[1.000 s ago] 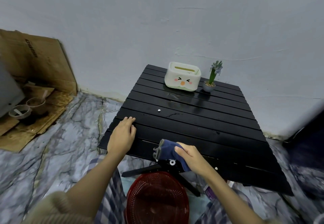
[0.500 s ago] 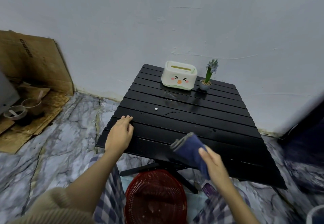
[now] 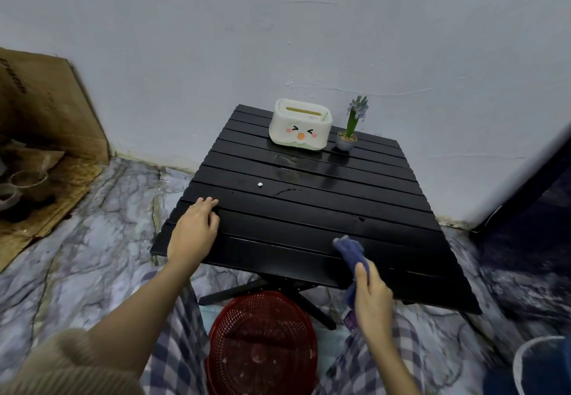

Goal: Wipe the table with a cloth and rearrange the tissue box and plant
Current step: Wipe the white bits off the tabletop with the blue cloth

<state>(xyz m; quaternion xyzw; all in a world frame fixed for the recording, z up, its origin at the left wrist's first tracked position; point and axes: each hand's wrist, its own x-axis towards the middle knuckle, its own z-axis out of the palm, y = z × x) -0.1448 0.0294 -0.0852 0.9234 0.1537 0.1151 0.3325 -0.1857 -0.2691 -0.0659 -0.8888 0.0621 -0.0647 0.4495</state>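
Left hand (image 3: 194, 231) flat, fingers spread, on bench (image 3: 309, 209) near-left edge. Right hand (image 3: 372, 297) clamped on blue cloth (image 3: 352, 252) over bench near edge. Tissue box (image 3: 299, 125) and plant (image 3: 350, 130) at bench far edge, side by side.

Blue cloth (image 3: 350, 251) over black table (image 3: 309, 209)

Our right hand (image 3: 372, 300) grips a blue cloth (image 3: 352, 254) at the black slatted worktop's (image 3: 309, 209) five o'clock; left hand (image 3: 194, 229) rests at eight.
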